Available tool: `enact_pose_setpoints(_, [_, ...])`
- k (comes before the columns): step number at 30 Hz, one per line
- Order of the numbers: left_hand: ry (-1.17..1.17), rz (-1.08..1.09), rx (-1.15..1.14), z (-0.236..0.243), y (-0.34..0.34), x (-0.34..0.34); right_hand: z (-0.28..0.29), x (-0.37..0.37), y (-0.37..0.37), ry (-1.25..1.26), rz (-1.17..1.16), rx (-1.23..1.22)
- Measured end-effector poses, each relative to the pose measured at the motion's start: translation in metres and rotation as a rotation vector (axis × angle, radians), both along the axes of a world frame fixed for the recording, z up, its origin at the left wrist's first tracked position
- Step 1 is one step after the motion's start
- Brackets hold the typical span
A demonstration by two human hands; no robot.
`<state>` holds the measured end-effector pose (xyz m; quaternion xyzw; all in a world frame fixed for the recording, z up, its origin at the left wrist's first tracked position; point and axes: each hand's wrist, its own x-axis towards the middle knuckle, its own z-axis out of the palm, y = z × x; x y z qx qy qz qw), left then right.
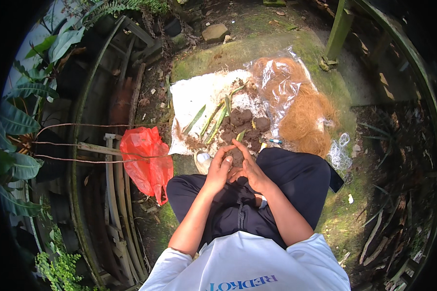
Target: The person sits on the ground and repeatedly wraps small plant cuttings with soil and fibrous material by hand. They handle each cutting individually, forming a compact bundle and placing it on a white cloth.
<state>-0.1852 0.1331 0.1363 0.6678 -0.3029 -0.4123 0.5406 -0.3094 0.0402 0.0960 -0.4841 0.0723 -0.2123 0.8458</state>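
Between my cupped hands sits a lump of dark brown soil point(237, 157), held above my crossed legs. My left hand point(221, 167) curves around its left side, and my right hand point(251, 170) presses on its right side. Just beyond my fingers, several more dark soil clumps point(241, 117) lie on a white sheet point(184, 104). Long green leaves point(217, 125) with yellow edges rest on the sheet to the left of the clumps.
Orange-brown fibre point(301, 126) lies at the right, partly under a clear plastic bag point(279, 77). White string point(340, 153) is heaped by my right knee. A red plastic bag point(145, 157) hangs at left beside wooden slats point(114, 194). A mossy post point(340, 31) stands at far right.
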Motion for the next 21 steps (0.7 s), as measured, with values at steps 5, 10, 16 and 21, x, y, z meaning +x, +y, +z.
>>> enact_pose_setpoints(5, [-0.088,-0.009,-0.073,-0.014,0.001,-0.004,0.002,-0.001,-0.004,0.104,-0.223,-0.381])
enact_pose_setpoints(10, [-0.024,0.0,-0.095,-0.012,0.003,-0.008,0.01,-0.002,-0.002,0.13,-0.291,-0.352])
enact_pose_setpoints(16, [-0.102,-0.037,-0.181,-0.003,-0.003,-0.026,0.011,0.002,-0.002,0.066,-0.512,-0.459])
enact_pose_setpoints(21, [-0.539,-0.066,-0.035,0.0,-0.007,-0.028,-0.006,0.002,0.001,0.11,-0.466,-0.343])
